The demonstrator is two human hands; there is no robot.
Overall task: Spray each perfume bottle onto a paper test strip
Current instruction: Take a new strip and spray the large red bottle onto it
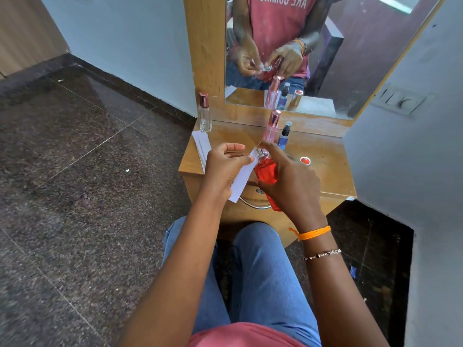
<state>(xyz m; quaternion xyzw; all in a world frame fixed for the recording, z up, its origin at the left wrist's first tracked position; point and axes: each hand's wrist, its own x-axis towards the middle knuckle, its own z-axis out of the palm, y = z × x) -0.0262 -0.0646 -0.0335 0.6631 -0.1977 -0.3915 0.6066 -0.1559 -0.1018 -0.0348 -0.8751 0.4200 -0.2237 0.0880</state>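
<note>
My right hand (290,181) is wrapped around a red perfume bottle (266,171), forefinger resting on its silver nozzle. My left hand (225,166) pinches a white paper test strip (241,180) right beside the nozzle. Both are held over the front of a wooden dressing table (325,166). A pink bottle (271,126) and a dark blue bottle (285,135) stand behind my hands. A clear bottle with a rose cap (205,112) stands at the table's left back corner. The red bottle's cap (305,161) lies on the table to the right.
More white paper strips (201,144) lie at the table's left edge. A mirror (313,46) rises behind the bottles. A drawer handle (253,202) sits under the tabletop. My knees in jeans (260,271) are close to the table. A wall with a switch panel (400,101) is on the right.
</note>
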